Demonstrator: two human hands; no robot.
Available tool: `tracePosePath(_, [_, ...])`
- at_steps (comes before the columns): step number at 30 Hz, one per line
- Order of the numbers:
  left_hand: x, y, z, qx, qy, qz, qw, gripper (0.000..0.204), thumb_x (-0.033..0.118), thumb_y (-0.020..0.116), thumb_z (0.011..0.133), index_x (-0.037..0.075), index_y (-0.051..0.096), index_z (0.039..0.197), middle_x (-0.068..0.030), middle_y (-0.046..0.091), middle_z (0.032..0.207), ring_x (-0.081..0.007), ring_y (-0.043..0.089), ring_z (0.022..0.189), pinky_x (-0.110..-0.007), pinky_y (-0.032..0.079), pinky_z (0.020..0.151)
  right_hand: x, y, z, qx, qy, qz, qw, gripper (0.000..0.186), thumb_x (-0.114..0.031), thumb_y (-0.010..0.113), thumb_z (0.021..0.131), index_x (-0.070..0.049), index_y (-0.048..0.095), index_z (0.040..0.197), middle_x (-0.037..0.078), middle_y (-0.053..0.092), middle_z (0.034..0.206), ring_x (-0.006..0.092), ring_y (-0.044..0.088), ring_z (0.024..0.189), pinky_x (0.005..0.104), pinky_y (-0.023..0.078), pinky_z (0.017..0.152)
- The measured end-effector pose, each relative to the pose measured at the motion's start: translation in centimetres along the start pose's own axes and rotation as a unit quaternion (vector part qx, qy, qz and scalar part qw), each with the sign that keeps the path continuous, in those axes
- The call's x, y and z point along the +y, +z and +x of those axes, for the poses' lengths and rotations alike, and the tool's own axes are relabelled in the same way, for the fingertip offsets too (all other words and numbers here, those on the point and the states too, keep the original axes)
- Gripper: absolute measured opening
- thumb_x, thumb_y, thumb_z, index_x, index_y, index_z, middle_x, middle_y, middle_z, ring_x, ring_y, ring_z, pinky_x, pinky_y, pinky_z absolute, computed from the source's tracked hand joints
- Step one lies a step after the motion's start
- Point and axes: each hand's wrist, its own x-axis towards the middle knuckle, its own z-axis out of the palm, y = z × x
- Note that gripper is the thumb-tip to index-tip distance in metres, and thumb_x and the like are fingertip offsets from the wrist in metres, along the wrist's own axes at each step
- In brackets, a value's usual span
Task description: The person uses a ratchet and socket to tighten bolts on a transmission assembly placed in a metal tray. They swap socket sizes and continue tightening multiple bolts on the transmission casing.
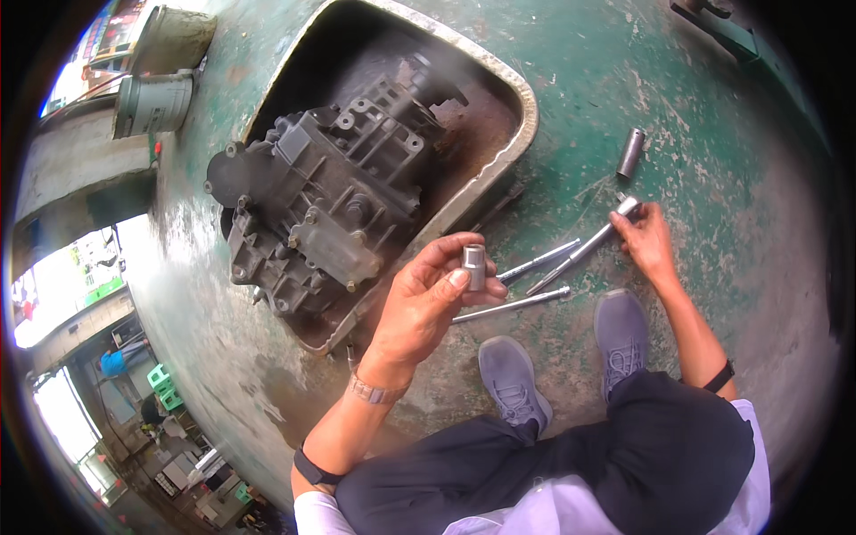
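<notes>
The left hand (426, 299) pinches a short metal socket (473, 266) between thumb and fingertips, held above the green floor (695, 125). The right hand (646, 239) closes on a ratchet handle (590, 247) lying there, its grip apparently wrapped round. The light pinch could let the socket drop and roll toward the gearbox (325, 201) in its tray (526, 116).

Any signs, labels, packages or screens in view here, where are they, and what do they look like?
Sign: top left corner, behind the grey bucket; a flat panel in red, yellow and blue, too blurred to tell more.
No packages or screens show near the hands; the socket in the left hand looks plain metal.
</notes>
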Motion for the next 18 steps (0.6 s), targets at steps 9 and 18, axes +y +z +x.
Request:
tracePosePath(9, [-1.0,-0.7,0.5,0.072,-0.005,-0.063,0.995,0.037,0.019,0.058,0.097,-0.002,0.046,0.124,-0.0122,0.059,0.099,-0.0326,0.068,0.094,-0.04,0.06,0.077,-1.9,1.4,0.9,0.041,-0.107,-0.116,0.987,0.05,-0.029,0.079,0.076,0.003,0.054,0.106,0.014,0.066,0.08,0.0238,0.065,0.069,0.0366,0.052,0.065])
tracePosePath(18, [-1.6,-0.7,0.3,0.163,-0.013,-0.058,0.985,0.027,0.023,0.055,0.099,-0.001,0.05,0.111,-0.012,0.06,0.092,-0.0271,0.069,0.081,-0.036,0.059,0.067,-0.6,4.7,0.3,-0.12,-0.03,0.408,0.904,0.029,-0.015,0.072,0.086,-0.006,0.052,0.105,0.003,0.06,0.088,0.0126,0.059,0.076,0.0278,0.049,0.07])
